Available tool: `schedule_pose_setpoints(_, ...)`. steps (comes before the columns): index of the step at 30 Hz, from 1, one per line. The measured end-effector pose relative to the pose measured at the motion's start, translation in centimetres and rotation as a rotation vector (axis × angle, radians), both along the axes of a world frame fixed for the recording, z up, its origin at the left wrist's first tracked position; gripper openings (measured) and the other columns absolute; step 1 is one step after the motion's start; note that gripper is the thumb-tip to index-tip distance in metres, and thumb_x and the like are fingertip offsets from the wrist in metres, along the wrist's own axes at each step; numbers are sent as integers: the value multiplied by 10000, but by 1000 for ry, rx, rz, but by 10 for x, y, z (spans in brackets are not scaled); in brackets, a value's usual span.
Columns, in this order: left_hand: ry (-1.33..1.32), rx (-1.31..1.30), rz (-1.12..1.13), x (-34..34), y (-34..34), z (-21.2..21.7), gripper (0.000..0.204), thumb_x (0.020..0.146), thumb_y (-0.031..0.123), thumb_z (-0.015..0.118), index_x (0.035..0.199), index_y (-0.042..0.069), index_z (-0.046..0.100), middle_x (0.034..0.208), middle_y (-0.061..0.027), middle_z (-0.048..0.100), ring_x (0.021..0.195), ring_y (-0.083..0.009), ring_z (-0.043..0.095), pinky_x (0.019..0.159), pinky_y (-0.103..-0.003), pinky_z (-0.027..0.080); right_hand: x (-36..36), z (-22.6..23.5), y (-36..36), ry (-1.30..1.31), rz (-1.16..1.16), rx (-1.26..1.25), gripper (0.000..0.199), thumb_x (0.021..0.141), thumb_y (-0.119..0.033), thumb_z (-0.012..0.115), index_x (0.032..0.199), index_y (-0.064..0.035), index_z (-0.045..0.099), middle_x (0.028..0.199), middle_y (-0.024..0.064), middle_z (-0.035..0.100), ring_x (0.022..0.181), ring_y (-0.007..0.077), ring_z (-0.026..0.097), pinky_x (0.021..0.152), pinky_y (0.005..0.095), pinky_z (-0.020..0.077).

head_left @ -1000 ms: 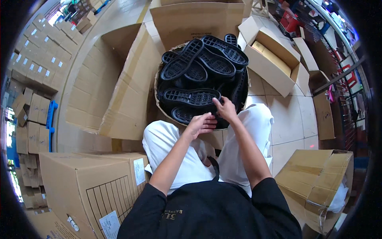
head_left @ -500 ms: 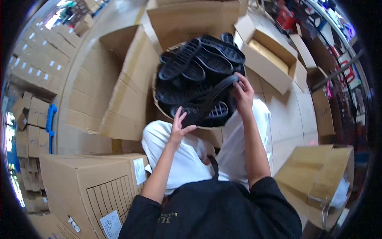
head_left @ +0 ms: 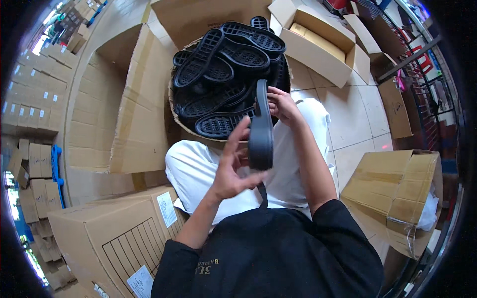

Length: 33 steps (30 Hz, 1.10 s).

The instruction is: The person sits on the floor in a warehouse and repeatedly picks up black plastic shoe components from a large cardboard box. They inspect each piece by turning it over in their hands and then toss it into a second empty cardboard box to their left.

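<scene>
A black shoe sole (head_left: pixel 261 134) is held up on its edge over my lap, its smooth side wall facing me. My right hand (head_left: pixel 282 105) grips it near its far end, fingers closed on the right side. My left hand (head_left: pixel 233 171) is by the near, thicker end with fingers and thumb spread; some fingertips are hidden behind the sole, so contact there is unclear. Just beyond, a round-rimmed container (head_left: pixel 175 111) is heaped with black shoe soles (head_left: pixel 243 53), several showing a grid pattern.
An open tall carton (head_left: pixel 141 99) stands left of the container; another open carton (head_left: pixel 318 47) lies at the far right. A closed carton (head_left: pixel 114 228) sits by my left arm, a taped carton (head_left: pixel 385 184) to my right. Stacked boxes (head_left: pixel 37 89) line the far left.
The sole has swung from a slant over the heap to nearly upright, closer to me. My left hand has come up beside its near end. The view has shifted slightly.
</scene>
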<state>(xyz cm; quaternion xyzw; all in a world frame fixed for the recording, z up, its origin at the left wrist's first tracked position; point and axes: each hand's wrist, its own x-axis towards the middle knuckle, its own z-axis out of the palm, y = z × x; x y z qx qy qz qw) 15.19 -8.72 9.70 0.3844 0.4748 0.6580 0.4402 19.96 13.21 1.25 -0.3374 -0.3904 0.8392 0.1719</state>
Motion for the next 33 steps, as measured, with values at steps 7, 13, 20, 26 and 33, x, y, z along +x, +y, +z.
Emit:
schedule_pose_setpoints(7, -495, -6, 547, -62, 2, 7, 470, 792, 528, 472, 860, 72, 566, 647, -53, 618, 513, -139, 592, 469, -237, 488, -1, 5, -15, -165, 222, 12, 194, 794, -205, 431, 790, -17, 478, 480, 24, 400, 379, 151, 423, 460, 336, 465)
schedule_pose_setpoints(13, -536, -8, 578, -68, -7, 3, 450, 782, 507, 502, 884, 73, 567, 705, -66, 629, 557, -162, 617, 467, -230, 518, -1, -2, -11, -98, 293, -47, 218, 799, -210, 424, 805, 0, 483, 487, 38, 433, 377, 151, 442, 481, 340, 480)
schedule_pose_setpoints(20, -570, 463, 940, -116, -32, 39, 484, 736, 408, 619, 984, 9, 499, 827, -147, 595, 694, -230, 610, 580, -282, 550, -3, -10, -14, -202, 98, 279, 457, 801, -308, 521, 1119, 13, 454, 588, 62, 532, 514, 161, 552, 549, 306, 492)
schedule_pose_setpoints(26, -624, 675, 1107, -190, -77, 36, 501, 790, 280, 569, 1114, -58, 391, 1040, -243, 519, 902, -260, 579, 711, -283, 540, -3, -48, -18, -962, 388, 1195, 601, 694, -288, 636, 1189, -56, 389, 1171, 263, 391, 1075, 408, 406, 864, 447, 381)
schedule_pose_setpoints(33, -636, 64, 626, -114, -21, -52, 195, 831, 168, 509, 1001, 74, 520, 915, -88, 599, 740, -134, 593, 630, -246, 510, -18, -64, -38, -659, 587, 1866, 791, 526, -194, 694, 1251, -199, 378, 1235, 160, 405, 1146, 300, 376, 876, 453, 344)
